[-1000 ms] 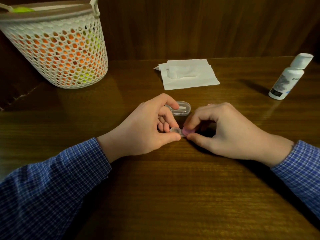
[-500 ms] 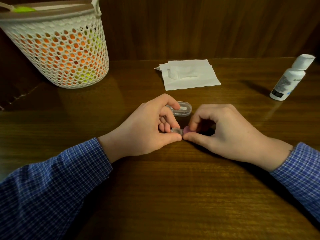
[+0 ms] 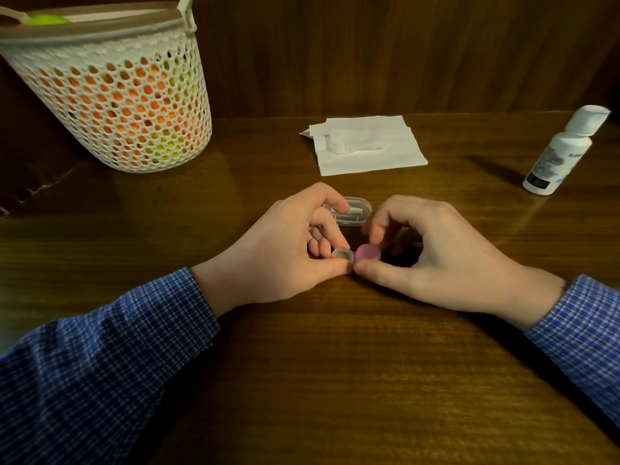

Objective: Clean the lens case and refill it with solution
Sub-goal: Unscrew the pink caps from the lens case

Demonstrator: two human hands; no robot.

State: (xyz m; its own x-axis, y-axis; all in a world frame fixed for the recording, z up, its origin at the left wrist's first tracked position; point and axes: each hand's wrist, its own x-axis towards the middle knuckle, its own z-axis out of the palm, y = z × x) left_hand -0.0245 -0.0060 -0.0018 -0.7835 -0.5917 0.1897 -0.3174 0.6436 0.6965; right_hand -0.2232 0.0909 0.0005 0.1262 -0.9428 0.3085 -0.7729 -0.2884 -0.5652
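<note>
- You're holding the lens case (image 3: 355,256) low over the wooden table (image 3: 335,380), just on your side of the clear plastic box (image 3: 355,213); I can't tell whether it's touching the wood.
- The case's long axis is running left-right across your view: clear open well (image 3: 342,254) toward your left hand, pink cap (image 3: 368,253) toward your right hand.
- The well's mouth is facing up, no cap on it. The pink cap's flat top is tilting up and toward you.
- Your left hand (image 3: 285,250) is pinching the clear end, thumb on the near side, curled fingers on the far side.
- Your right hand (image 3: 436,253) is gripping the pink cap between thumb below and index finger above, other fingers curled behind it.
- Your thumb tips are nearly meeting under the case's middle.
- The white tissue (image 3: 369,146) is lying flat beyond the clear box, with a crumpled bit on top.
- The solution bottle (image 3: 563,152) is standing well to the right of the clear box and farther back, white cap on.
- The white mesh basket (image 3: 117,95) is sitting far left of the clear box, at the back, orange and green showing through the holes.
</note>
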